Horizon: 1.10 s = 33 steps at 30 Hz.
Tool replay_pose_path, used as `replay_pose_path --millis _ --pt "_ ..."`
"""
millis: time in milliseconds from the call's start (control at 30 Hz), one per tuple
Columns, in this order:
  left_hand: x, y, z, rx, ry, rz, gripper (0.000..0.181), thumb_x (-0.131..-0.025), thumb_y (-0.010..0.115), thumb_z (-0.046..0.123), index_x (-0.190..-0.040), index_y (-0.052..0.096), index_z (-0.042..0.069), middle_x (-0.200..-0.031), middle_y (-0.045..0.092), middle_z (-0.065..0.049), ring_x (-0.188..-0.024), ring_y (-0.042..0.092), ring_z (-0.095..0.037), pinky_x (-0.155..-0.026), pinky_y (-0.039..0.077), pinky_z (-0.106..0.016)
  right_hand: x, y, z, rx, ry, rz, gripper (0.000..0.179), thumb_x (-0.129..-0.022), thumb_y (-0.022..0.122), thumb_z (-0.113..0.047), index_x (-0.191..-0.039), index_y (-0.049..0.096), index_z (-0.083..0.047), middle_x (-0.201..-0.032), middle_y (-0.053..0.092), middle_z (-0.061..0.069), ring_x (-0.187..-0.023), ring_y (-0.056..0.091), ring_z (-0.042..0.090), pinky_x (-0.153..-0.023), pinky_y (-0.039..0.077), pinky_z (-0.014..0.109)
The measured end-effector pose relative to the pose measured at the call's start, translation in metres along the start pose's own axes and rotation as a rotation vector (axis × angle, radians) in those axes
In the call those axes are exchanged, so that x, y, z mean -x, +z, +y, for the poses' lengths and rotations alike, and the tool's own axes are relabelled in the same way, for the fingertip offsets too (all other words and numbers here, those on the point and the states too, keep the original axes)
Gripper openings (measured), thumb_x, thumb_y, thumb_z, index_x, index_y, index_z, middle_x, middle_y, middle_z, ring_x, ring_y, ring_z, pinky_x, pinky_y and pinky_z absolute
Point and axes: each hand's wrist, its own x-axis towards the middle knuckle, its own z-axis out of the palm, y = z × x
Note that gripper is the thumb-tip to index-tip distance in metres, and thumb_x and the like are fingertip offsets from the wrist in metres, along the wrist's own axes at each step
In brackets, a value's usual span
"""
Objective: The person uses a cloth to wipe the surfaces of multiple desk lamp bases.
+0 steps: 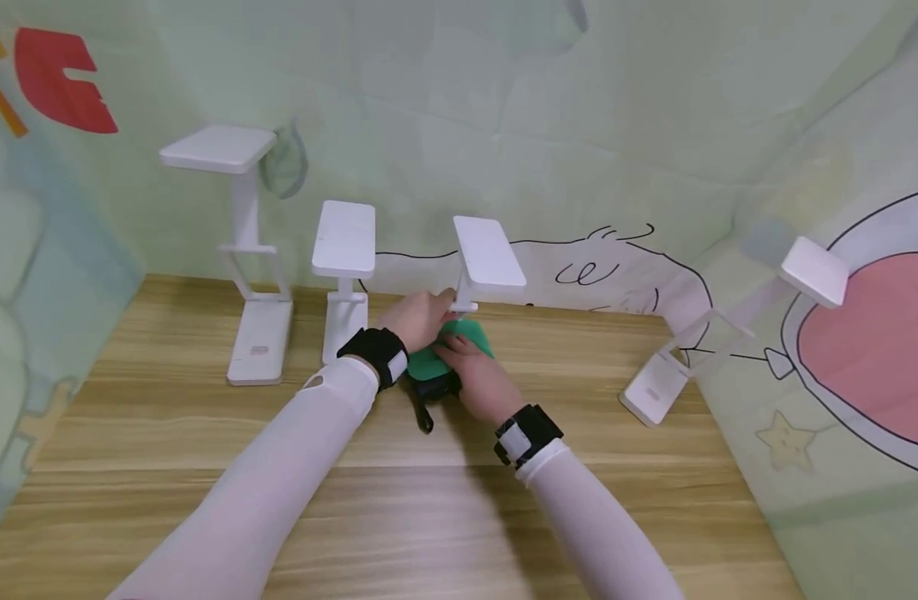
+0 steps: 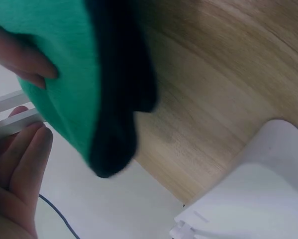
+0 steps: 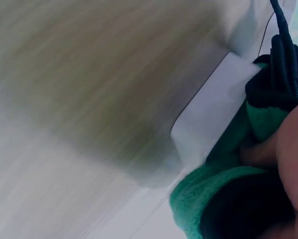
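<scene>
A white folding desk lamp point(image 1: 490, 252) stands at the back middle of the table, its flat head tilted. My left hand point(image 1: 417, 321) grips the lamp's thin arm; in the left wrist view its fingers point(image 2: 27, 159) curl round a white bar point(image 2: 19, 122). My right hand point(image 1: 489, 383) holds a green cloth point(image 1: 469, 333) with a black underside and a dangling loop. In the right wrist view the bunched cloth point(image 3: 188, 199) lies against the white lamp base point(image 3: 213, 107), with fingers pressed into its folds. The cloth hides most of the base in the head view.
Two more white lamps stand to the left, one tall point(image 1: 259, 342) and one lower lamp point(image 1: 344, 237) close to my left wrist. Another lamp point(image 1: 654, 387) leans at the right. A printed fabric backdrop point(image 1: 616, 167) rises behind the wooden table point(image 1: 398, 525).
</scene>
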Motion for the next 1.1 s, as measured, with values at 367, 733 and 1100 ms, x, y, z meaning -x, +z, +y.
replay_pose_path --millis 367,733,1100 --pt "-0.001 0.001 0.004 0.0 -0.023 -0.006 0.024 -0.112 0.061 0.02 -0.128 0.059 0.003 -0.083 0.068 -0.007 -0.066 0.065 -0.017 -0.061 0.05 -0.03 0.048 -0.017 -0.01 0.103 0.151 -0.075 0.071 -0.089 0.062 0.021 -0.153 0.058 -0.008 -0.161 0.049 0.019 -0.147 0.046 0.043 -0.106 0.052 0.051" --pt "-0.002 -0.004 -0.005 -0.026 0.014 -0.018 0.019 -0.114 0.056 0.02 -0.122 0.059 0.003 -0.09 0.072 -0.011 -0.07 0.068 -0.021 -0.065 0.052 -0.034 0.052 -0.012 -0.041 0.21 0.031 -0.09 0.062 -0.094 0.07 0.011 -0.152 0.061 -0.01 -0.159 0.053 0.015 -0.146 0.049 0.041 -0.101 0.056 0.044" --pt "-0.005 -0.004 -0.005 0.01 -0.015 -0.023 0.018 -0.114 0.056 0.021 -0.121 0.06 0.006 -0.093 0.073 -0.009 -0.08 0.073 -0.022 -0.073 0.055 -0.036 0.0 0.002 -0.021 0.11 -0.043 0.039 0.061 -0.09 0.061 0.019 -0.147 0.062 -0.003 -0.154 0.057 0.019 -0.146 0.048 0.04 -0.117 0.043 0.045"
